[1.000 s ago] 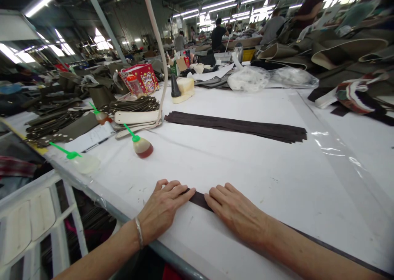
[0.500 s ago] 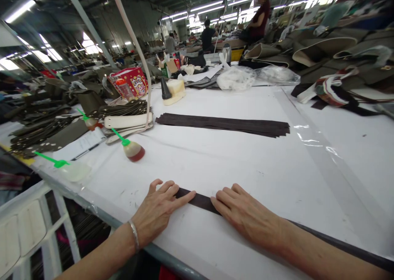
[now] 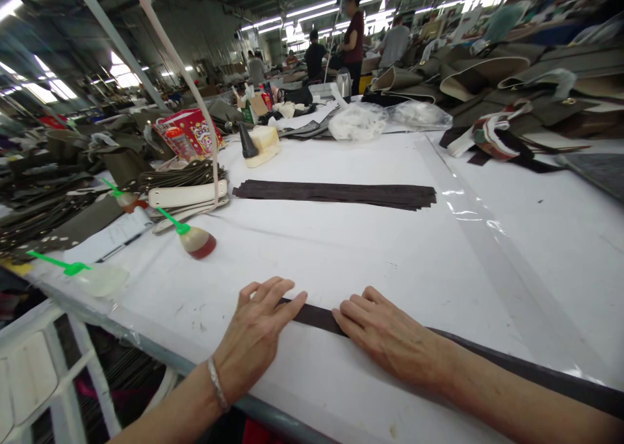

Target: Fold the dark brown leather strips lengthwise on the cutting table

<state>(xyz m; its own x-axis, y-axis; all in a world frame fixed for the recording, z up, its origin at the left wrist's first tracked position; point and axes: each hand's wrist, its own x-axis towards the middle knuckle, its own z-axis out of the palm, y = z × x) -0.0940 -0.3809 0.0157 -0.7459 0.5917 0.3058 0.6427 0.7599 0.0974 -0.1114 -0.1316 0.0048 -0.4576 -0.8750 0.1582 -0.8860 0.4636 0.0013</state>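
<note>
A long dark brown strip [image 3: 319, 317] lies along the near side of the white table [image 3: 292, 255], running on under my right forearm to the right edge of view. My left hand [image 3: 260, 324], a silver bangle at its wrist, is at the strip's left end. Its fingers are spread and raised a little, the thumb near the strip's edge; it covers that end. My right hand [image 3: 377, 330] has its fingers curled and closed on the strip's middle, pressing it to the table. Farther back lies a stack of similar dark strips [image 3: 336, 194].
On the left are bottles with green nozzles [image 3: 197, 241], a pale stack of pieces [image 3: 188, 194] and a notebook [image 3: 110, 233]. A yellowish block [image 3: 263, 146] with a black cone stands farther back. Brown bag pieces [image 3: 487, 77] are heaped at back right. Several people are in the background.
The view has shifted slightly to the right. My left fingers have lifted and spread from the strip. My right hand stays on the strip in nearly the same place.
</note>
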